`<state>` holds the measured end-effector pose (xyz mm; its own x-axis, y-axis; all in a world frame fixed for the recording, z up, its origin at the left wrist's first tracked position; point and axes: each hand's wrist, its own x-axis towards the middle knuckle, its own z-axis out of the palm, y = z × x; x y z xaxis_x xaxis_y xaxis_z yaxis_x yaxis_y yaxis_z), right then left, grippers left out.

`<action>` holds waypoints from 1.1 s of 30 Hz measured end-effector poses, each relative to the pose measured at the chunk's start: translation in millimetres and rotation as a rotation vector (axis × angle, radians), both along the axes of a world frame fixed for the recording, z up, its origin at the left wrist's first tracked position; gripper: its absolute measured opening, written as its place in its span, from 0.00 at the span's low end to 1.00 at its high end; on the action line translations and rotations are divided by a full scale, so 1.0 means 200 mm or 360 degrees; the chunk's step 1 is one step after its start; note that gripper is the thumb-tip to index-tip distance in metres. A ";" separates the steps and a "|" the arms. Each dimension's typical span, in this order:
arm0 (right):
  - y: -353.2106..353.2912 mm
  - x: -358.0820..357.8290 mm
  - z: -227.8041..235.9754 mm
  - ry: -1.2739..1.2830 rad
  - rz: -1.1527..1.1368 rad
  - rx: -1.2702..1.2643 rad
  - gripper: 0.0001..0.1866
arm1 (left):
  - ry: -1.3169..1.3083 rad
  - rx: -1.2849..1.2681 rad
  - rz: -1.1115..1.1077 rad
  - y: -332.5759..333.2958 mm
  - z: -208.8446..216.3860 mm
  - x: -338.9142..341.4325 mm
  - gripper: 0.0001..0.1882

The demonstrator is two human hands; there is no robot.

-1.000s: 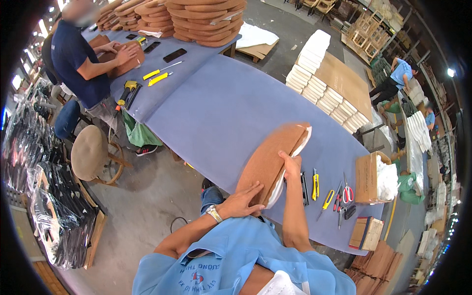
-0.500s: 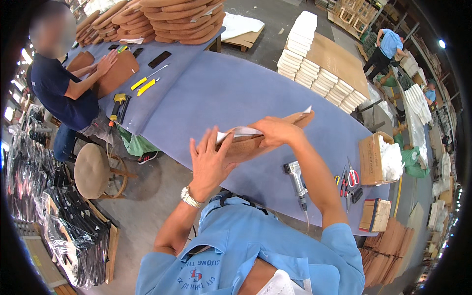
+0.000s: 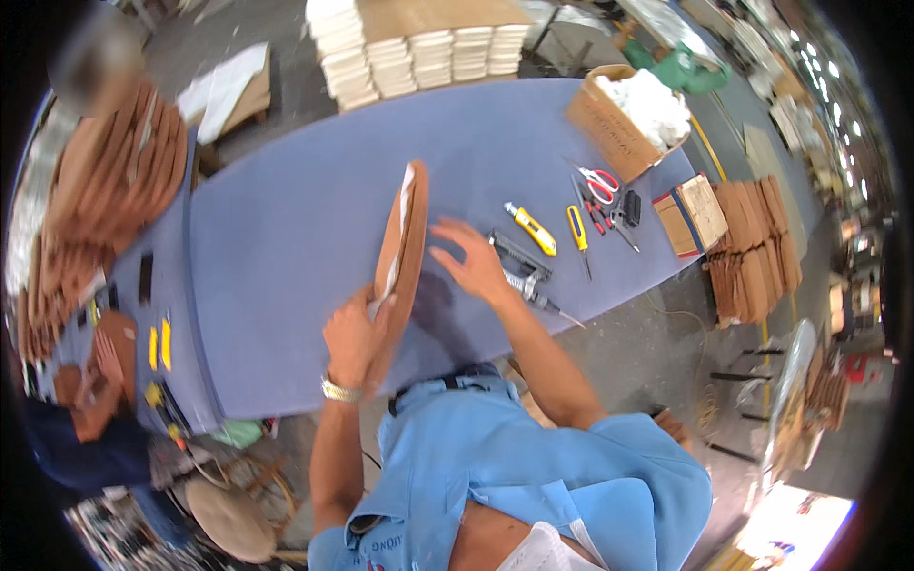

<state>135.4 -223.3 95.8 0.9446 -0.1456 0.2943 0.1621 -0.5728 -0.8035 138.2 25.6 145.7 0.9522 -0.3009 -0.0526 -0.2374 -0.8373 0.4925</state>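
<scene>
In the head view my left hand is closed around the lower end of a brown upholstered seat pad. The pad stands on its edge, its far end pointing away from me, with a strip of white lining showing along the opening in its cover. My right hand is off the pad, fingers apart and holding nothing. Close by it, a grey and black staple gun lies on the blue-covered table, its hose running off the near edge.
Right of the staple gun lie a yellow cutter, a yellow screwdriver and red-handled scissors. A carton of white stuffing sits at the far right corner. At left, a co-worker's hands rest on brown pieces near stacked pads.
My view has turned to the right. The pad has swung from lying crosswise to pointing away from me. My right hand has let go of it and moved beside the staple gun.
</scene>
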 end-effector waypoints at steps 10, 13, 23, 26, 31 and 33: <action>-0.87 -0.23 -0.68 0.0438 -0.0974 -0.0216 0.24 | -0.0089 -0.0311 0.0116 -0.08 -0.18 0.27 0.21; -0.94 -0.12 -0.78 0.0656 -0.0956 -0.0436 0.30 | -0.0017 -0.0726 0.0347 -0.12 -0.15 0.24 0.20; -0.91 0.14 -0.62 0.0786 -0.0865 -0.0298 0.25 | 0.0319 -0.1432 0.1128 -0.11 -0.30 0.09 0.27; -0.75 0.26 -0.41 0.0667 -0.0763 0.0071 0.22 | 0.0376 -0.1544 0.1164 -0.20 -0.30 0.08 0.29; -0.39 0.27 -0.03 0.0514 -0.0423 0.0937 0.23 | 0.0231 -0.1879 0.1180 -0.19 -0.38 -0.02 0.28; -0.31 0.25 -0.01 0.0403 -0.0258 0.1128 0.23 | 0.0253 -0.1718 0.1106 -0.13 -0.40 -0.03 0.28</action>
<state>185.8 -285.9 94.0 0.9216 -0.3609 -0.1432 -0.1176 0.0919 -0.9888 132.5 -0.4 66.6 0.9311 0.2903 -0.2210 0.2080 0.0753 0.9752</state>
